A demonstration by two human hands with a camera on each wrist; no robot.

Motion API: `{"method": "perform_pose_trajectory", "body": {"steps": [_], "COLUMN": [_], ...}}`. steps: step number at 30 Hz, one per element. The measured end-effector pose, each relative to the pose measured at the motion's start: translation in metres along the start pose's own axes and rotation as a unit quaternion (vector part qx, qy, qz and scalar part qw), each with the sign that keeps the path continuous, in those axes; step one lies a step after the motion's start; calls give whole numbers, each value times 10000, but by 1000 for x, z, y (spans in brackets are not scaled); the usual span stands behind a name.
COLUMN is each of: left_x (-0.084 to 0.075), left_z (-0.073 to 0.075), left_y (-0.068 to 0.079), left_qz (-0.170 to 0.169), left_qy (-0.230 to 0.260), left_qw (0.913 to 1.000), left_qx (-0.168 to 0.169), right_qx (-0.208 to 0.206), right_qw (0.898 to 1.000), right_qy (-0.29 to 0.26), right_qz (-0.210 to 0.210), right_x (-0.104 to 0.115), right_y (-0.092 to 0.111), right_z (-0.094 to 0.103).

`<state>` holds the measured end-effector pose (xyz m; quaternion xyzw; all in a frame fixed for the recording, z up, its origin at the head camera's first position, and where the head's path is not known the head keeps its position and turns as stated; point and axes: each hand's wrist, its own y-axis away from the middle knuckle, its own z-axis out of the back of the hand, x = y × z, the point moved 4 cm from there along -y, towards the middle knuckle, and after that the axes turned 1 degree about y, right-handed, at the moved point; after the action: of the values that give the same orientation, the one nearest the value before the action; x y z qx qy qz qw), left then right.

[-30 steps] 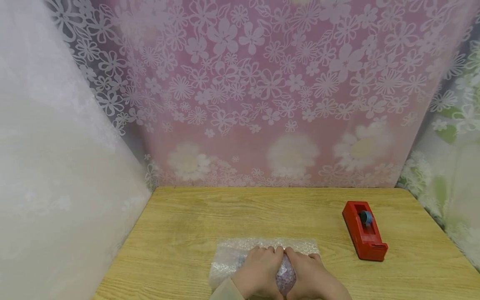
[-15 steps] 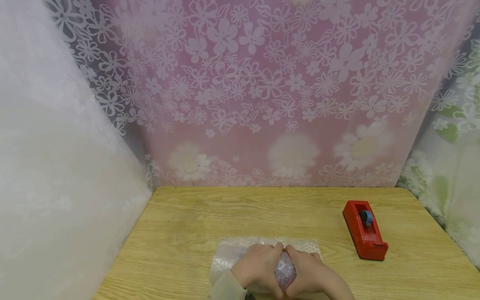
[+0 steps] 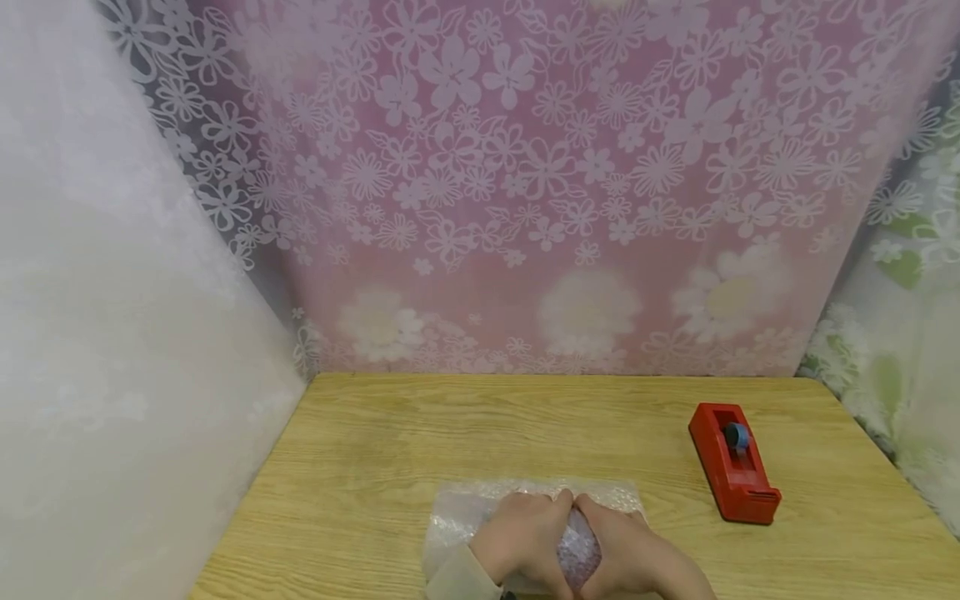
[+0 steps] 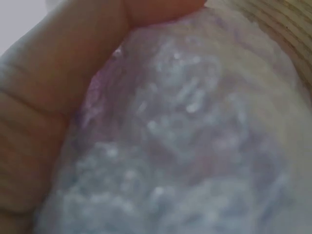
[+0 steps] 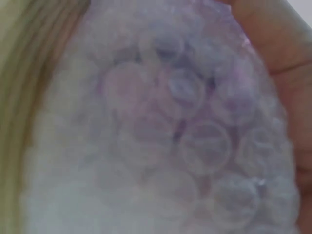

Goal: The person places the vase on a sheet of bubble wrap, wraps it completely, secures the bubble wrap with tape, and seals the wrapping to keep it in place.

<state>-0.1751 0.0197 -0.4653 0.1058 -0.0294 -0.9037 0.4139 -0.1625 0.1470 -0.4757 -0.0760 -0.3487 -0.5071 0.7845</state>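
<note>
A purplish, rounded bundle in bubble wrap (image 3: pixel 579 550) lies between my two hands at the table's near edge. My left hand (image 3: pixel 525 537) grips it from the left, and my right hand (image 3: pixel 630 546) from the right. Thumbs and forefingers almost meet around its visible middle. In the left wrist view, the crinkled plastic of the bundle (image 4: pixel 185 122) shows purple underneath, with a finger along its side. Round bubbles cover the bundle (image 5: pixel 170 136) in the right wrist view. The thing inside is veiled by the wrap. More flat bubble wrap (image 3: pixel 453 512) spreads beneath and behind the hands.
A red tape dispenser (image 3: pixel 733 467) with a small blue roll stands on the wood-grain table (image 3: pixel 360 450), at the right. Behind the table hangs a pink flowered curtain (image 3: pixel 525 208). A pale curtain (image 3: pixel 135 333) borders the left side.
Both hands keep their hold on the wrapped bundle, with only slight shifts of the fingers. The whole head view has drifted a little.
</note>
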Motion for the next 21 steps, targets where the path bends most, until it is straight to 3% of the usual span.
{"method": "perform_pose_trajectory", "body": {"steps": [7, 12, 21], "left_x": [-3, -2, 2], "left_z": [-1, -1, 0], "left_y": [1, 2, 0], "left_qz": [63, 46, 354], "left_qy": [-97, 101, 780], "left_qw": [9998, 9997, 9961], "left_qx": [-151, -222, 213], "right_qx": [192, 314, 666], "right_qw": [9961, 9944, 9912], "right_qy": [-813, -969, -1074], "right_qz": [272, 281, 402], "right_x": [-6, -8, -11], "right_y": [0, -3, -6], "right_z": [-5, -5, -1]}}
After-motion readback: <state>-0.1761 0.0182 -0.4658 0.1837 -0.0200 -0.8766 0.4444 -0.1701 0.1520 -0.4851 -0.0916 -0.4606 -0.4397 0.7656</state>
